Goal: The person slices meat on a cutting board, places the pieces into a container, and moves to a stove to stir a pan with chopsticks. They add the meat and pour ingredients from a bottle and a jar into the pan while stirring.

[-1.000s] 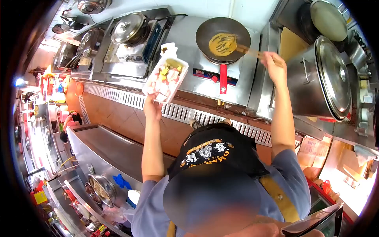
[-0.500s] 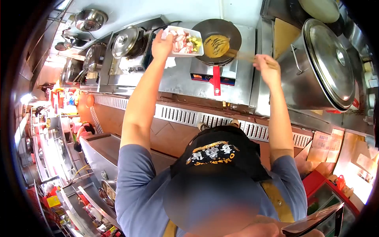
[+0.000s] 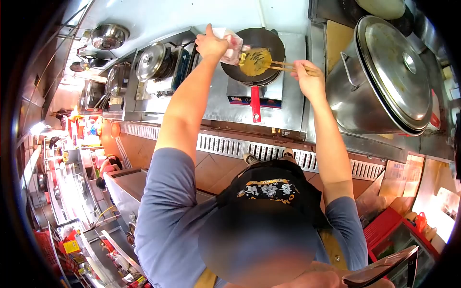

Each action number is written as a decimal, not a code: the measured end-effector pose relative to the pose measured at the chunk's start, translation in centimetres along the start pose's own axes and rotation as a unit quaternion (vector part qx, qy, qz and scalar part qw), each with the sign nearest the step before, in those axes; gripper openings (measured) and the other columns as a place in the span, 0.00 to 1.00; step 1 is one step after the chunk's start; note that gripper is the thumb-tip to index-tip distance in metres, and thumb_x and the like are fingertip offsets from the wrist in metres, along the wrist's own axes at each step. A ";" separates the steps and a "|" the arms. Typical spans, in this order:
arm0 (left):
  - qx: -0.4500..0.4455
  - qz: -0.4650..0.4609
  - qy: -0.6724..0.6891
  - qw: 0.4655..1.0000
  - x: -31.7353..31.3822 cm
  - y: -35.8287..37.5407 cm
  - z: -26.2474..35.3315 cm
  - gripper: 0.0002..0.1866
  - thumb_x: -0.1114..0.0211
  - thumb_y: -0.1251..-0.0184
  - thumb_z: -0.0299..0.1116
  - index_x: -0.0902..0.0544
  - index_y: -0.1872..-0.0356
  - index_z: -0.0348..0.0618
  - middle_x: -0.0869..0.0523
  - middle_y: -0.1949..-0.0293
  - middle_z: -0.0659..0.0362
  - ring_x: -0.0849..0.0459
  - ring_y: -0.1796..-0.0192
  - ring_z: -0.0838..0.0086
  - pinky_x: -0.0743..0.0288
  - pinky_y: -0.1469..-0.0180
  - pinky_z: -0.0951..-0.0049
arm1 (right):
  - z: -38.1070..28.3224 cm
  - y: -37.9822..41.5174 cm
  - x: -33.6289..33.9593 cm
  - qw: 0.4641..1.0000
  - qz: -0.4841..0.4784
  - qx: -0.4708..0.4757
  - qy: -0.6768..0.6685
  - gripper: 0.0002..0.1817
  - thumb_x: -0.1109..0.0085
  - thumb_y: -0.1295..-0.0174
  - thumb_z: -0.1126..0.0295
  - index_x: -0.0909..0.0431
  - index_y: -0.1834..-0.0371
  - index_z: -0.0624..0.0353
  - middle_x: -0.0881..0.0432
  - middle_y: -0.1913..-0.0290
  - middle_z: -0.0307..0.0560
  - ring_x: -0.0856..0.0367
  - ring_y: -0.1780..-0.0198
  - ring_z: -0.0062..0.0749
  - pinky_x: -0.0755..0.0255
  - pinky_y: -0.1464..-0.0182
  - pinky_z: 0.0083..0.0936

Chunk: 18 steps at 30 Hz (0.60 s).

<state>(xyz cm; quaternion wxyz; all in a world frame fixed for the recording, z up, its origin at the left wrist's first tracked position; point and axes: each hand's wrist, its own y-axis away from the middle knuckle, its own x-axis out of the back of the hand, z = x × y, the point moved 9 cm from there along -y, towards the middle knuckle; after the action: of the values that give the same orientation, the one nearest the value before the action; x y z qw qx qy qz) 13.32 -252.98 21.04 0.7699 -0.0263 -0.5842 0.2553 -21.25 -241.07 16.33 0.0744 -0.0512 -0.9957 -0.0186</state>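
My left hand (image 3: 212, 44) grips a white container (image 3: 222, 33), tilted over the left side of a dark pan (image 3: 278, 48). Pink and white meat pieces (image 3: 234, 48) lie at its lower side, and yellow bits (image 3: 242, 58) are at the pan's edge of the sauce. Yellow-brown sauce (image 3: 259, 61) spreads inside the pan. Closed around wooden chopsticks (image 3: 287, 66), my right hand (image 3: 307, 77) holds their tips in the sauce. The pan rests on a portable stove (image 3: 266, 99), its red handle (image 3: 255, 103) pointing toward me.
At the right stands a large lidded steel pot (image 3: 379, 86). A lidded pot (image 3: 152, 61) sits on a stove at the left, with a steel bowl (image 3: 109, 37) farther left. A metal cabinet (image 3: 122, 192) is behind at the lower left.
The container has moved right and tipped over the pan, with yellow bits now at the sauce. My right hand and the chopsticks have shifted left relative to the view.
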 end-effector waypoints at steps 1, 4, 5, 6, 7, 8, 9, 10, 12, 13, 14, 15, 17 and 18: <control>-0.006 0.006 -0.023 1.000 -0.2 0.1 -0.1 0.43 0.31 0.52 0.52 0.34 0.31 0.59 0.28 0.45 0.43 0.31 0.40 0.49 0.35 0.40 0.52 | 0.1 -0.1 -0.3 1.000 -0.003 0.000 0.000 0.14 0.47 0.32 0.64 0.17 0.56 0.62 0.13 0.66 0.45 0.13 0.65 0.25 0.25 0.61 0.20; -0.061 0.042 -0.045 0.996 1.4 1.1 2.5 0.42 0.29 0.53 0.51 0.32 0.32 0.60 0.28 0.47 0.44 0.32 0.41 0.49 0.35 0.41 0.52 | -0.9 -0.3 0.2 0.999 0.020 0.025 -0.032 0.14 0.47 0.32 0.63 0.17 0.56 0.62 0.13 0.67 0.46 0.13 0.65 0.26 0.25 0.61 0.21; -0.059 0.047 -0.046 0.996 2.1 1.2 3.0 0.42 0.29 0.53 0.51 0.32 0.32 0.60 0.28 0.47 0.44 0.32 0.41 0.49 0.35 0.41 0.52 | -1.4 -0.3 0.6 0.999 0.024 0.035 0.010 0.13 0.46 0.32 0.63 0.17 0.56 0.60 0.13 0.68 0.46 0.13 0.65 0.27 0.25 0.61 0.22; -0.092 0.056 -0.040 0.993 3.0 1.4 4.0 0.43 0.28 0.55 0.50 0.32 0.32 0.62 0.28 0.49 0.44 0.31 0.42 0.48 0.33 0.41 0.52 | -1.9 -0.3 1.0 0.997 0.026 0.045 0.052 0.13 0.46 0.33 0.63 0.17 0.57 0.59 0.13 0.68 0.46 0.13 0.65 0.27 0.25 0.62 0.23; -0.123 0.063 -0.034 0.990 3.7 2.0 4.8 0.44 0.27 0.56 0.49 0.32 0.32 0.63 0.28 0.50 0.44 0.30 0.44 0.48 0.32 0.41 0.53 | -2.2 -0.1 1.3 0.994 0.028 0.054 0.094 0.12 0.46 0.33 0.62 0.17 0.57 0.57 0.14 0.69 0.46 0.13 0.65 0.28 0.25 0.62 0.24; -0.149 0.091 -0.030 0.984 4.5 2.8 5.5 0.42 0.26 0.58 0.46 0.30 0.33 0.64 0.28 0.52 0.46 0.30 0.47 0.49 0.31 0.44 0.53 | -2.3 0.0 1.8 0.993 0.022 0.059 0.095 0.12 0.46 0.33 0.62 0.17 0.57 0.57 0.14 0.69 0.46 0.13 0.65 0.28 0.25 0.62 0.24; -0.140 0.096 -0.031 0.985 4.6 3.1 5.2 0.42 0.26 0.58 0.46 0.30 0.33 0.64 0.28 0.52 0.46 0.30 0.47 0.49 0.31 0.44 0.53 | -2.3 0.2 2.6 0.994 0.028 0.064 0.087 0.12 0.46 0.33 0.62 0.17 0.57 0.57 0.14 0.70 0.45 0.13 0.65 0.29 0.25 0.62 0.24; -0.177 0.109 -0.021 0.978 4.7 3.8 5.5 0.42 0.25 0.59 0.44 0.29 0.34 0.64 0.28 0.53 0.46 0.29 0.48 0.50 0.31 0.45 0.53 | -2.4 0.5 3.2 0.994 0.035 0.067 0.079 0.12 0.46 0.33 0.61 0.17 0.57 0.56 0.14 0.70 0.45 0.13 0.66 0.29 0.24 0.62 0.24; -0.227 0.137 0.004 0.964 5.8 4.9 6.2 0.42 0.24 0.62 0.40 0.26 0.37 0.60 0.28 0.56 0.48 0.29 0.51 0.51 0.32 0.47 0.55 | -4.2 1.5 4.0 0.993 0.037 0.081 0.077 0.13 0.46 0.32 0.61 0.17 0.57 0.56 0.14 0.71 0.45 0.13 0.66 0.30 0.24 0.62 0.24; -0.223 0.142 0.003 0.964 6.1 5.1 5.9 0.42 0.24 0.62 0.40 0.26 0.37 0.60 0.28 0.56 0.48 0.29 0.51 0.51 0.32 0.47 0.55 | -5.4 1.9 4.6 0.992 0.042 0.091 0.077 0.13 0.46 0.32 0.60 0.17 0.57 0.57 0.14 0.71 0.45 0.14 0.67 0.30 0.24 0.62 0.24; -0.214 0.166 0.026 0.962 6.5 5.6 5.0 0.42 0.24 0.62 0.39 0.27 0.37 0.58 0.27 0.56 0.47 0.29 0.51 0.51 0.32 0.46 0.55 | -6.4 2.3 4.7 0.992 0.038 0.094 0.076 0.13 0.46 0.32 0.60 0.17 0.57 0.57 0.14 0.72 0.45 0.14 0.68 0.29 0.25 0.62 0.24; -0.202 0.190 0.049 0.960 7.0 6.0 3.8 0.42 0.24 0.62 0.38 0.27 0.37 0.56 0.27 0.56 0.47 0.28 0.51 0.52 0.32 0.46 0.56 | -6.5 2.4 4.3 0.992 0.032 0.096 0.077 0.13 0.46 0.32 0.60 0.17 0.57 0.57 0.14 0.72 0.45 0.14 0.68 0.29 0.25 0.62 0.24; -0.180 0.194 0.047 0.963 7.3 6.4 2.0 0.43 0.25 0.61 0.37 0.30 0.35 0.51 0.28 0.53 0.44 0.29 0.49 0.50 0.33 0.44 0.55 | -5.8 2.3 2.5 0.996 -0.036 0.081 0.015 0.13 0.45 0.32 0.60 0.18 0.57 0.57 0.14 0.72 0.45 0.14 0.68 0.28 0.25 0.62 0.23; -0.109 0.211 0.100 0.966 7.7 6.7 -0.1 0.43 0.26 0.60 0.37 0.31 0.34 0.49 0.29 0.52 0.43 0.30 0.48 0.49 0.34 0.42 0.55 | -5.4 2.1 1.1 0.993 -0.061 0.084 0.062 0.13 0.45 0.33 0.60 0.18 0.58 0.56 0.14 0.72 0.45 0.14 0.69 0.28 0.25 0.63 0.24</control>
<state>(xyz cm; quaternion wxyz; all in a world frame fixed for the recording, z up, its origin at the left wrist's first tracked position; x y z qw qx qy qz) 12.44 -243.91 25.54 0.7454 -0.2579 -0.5100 0.3432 -21.37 -239.15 21.92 0.1389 0.0178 -0.9885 0.0578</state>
